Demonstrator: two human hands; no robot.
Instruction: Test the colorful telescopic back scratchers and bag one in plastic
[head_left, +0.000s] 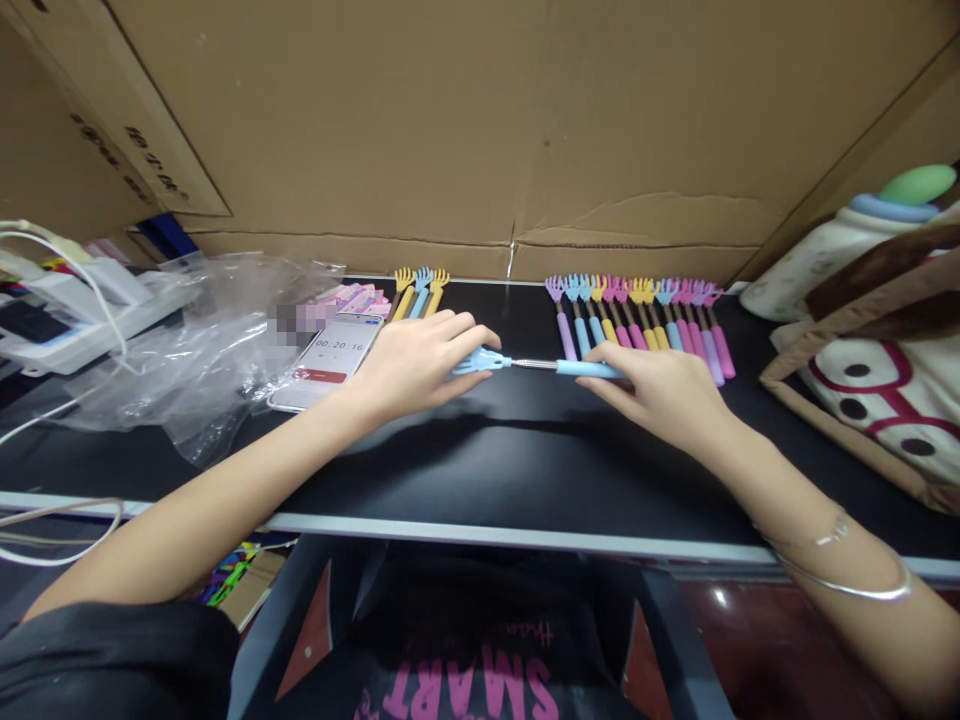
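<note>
A light blue back scratcher (535, 364) with a thin metal rod is held level above the black table. My left hand (429, 362) is closed around its claw-shaped head, fingers over the top and thumb below. Its blue handle is pinched by my right hand (654, 385). Just beyond my right hand lies a row of back scratchers (637, 310) in purple, blue, yellow and pink, claws toward the cardboard. A smaller group of yellow and blue back scratchers (421, 290) lies behind my left hand, which partly hides their handles.
A phone (337, 350) showing a timer lies left of my left hand, beside crumpled clear plastic bags (202, 350). A power strip (97, 310) with cables sits at far left. A bag (885, 380) and a white bottle (832, 250) stand at right. Cardboard (450, 120) walls the back.
</note>
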